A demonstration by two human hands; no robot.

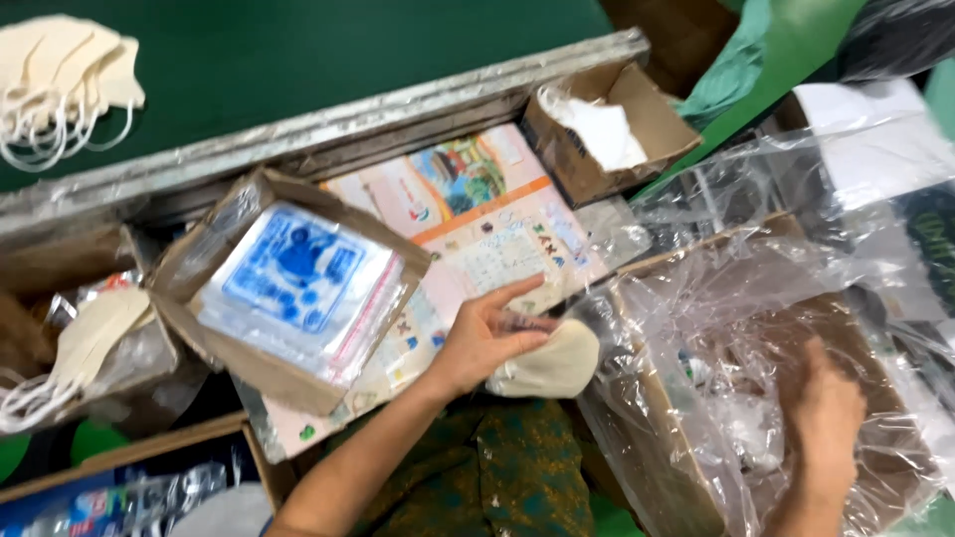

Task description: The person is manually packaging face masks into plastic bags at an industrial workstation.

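Note:
My left hand [489, 335] grips a folded cream face mask [557, 363] just above my lap, at the edge of a printed colourful sheet [477, 214]. My right hand [824, 418] reaches down into a large cardboard box [657, 438] lined with clear plastic film [736, 298], fingers curled among the plastic and pale items inside; what it touches is blurred. A shallow cardboard tray [189, 278] holding a stack of clear bags with blue print [298, 283] lies left of my left hand.
A pile of cream masks [65, 85] lies on the green belt [298, 50] at top left. More masks [85, 338] sit in a plastic-lined box at left. A small cardboard box [637, 119] with white material stands at the back.

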